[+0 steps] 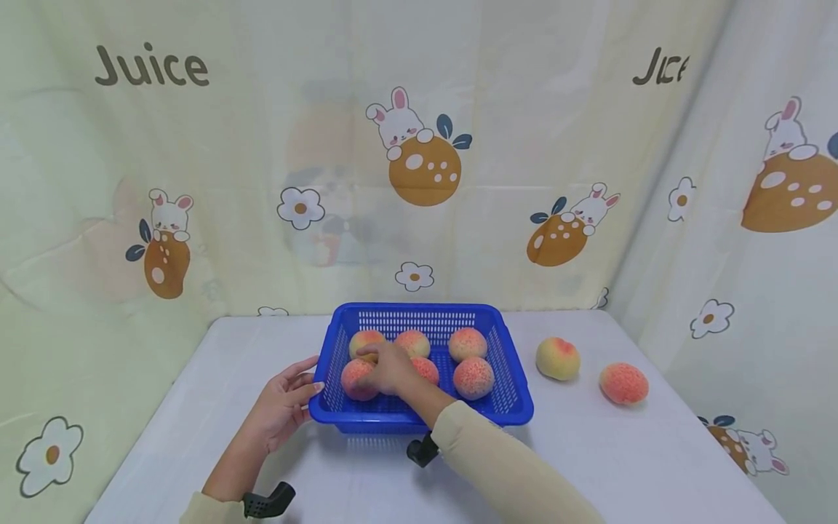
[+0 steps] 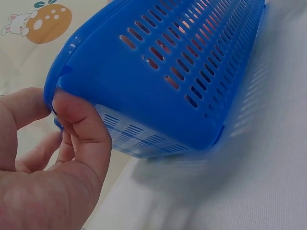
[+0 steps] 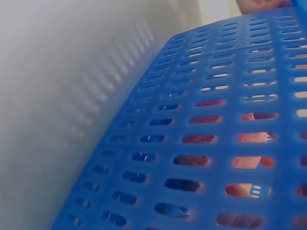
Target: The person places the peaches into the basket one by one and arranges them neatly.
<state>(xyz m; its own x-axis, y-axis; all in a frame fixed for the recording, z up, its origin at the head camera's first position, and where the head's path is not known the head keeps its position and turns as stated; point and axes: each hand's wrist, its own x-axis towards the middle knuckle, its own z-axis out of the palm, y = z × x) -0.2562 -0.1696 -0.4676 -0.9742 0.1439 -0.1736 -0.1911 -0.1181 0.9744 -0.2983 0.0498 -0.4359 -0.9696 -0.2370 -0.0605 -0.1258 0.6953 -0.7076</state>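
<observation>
A blue plastic basket [image 1: 422, 418] with slotted walls stands on the table, with several pink-and-yellow peaches inside. My left hand [image 1: 283, 404] pinches its left rim between thumb and fingers, as the left wrist view shows close up. Inside the basket, my right hand [image 1: 388, 370] curls over the front-left peach [image 1: 356, 381], thumb on its right side and fingers along its back. Another peach [image 1: 366, 340] lies just behind those fingers. The right wrist view mostly shows the basket's slotted front wall [image 3: 192, 139], with the right hand hidden behind it.
To the right of the basket, a yellowish peach [image 1: 558, 359] and a redder, longer fruit [image 1: 624, 383] lie on the white tablecloth [image 1: 589, 451]. A printed curtain [image 1: 262, 145] hangs behind the table and along both sides.
</observation>
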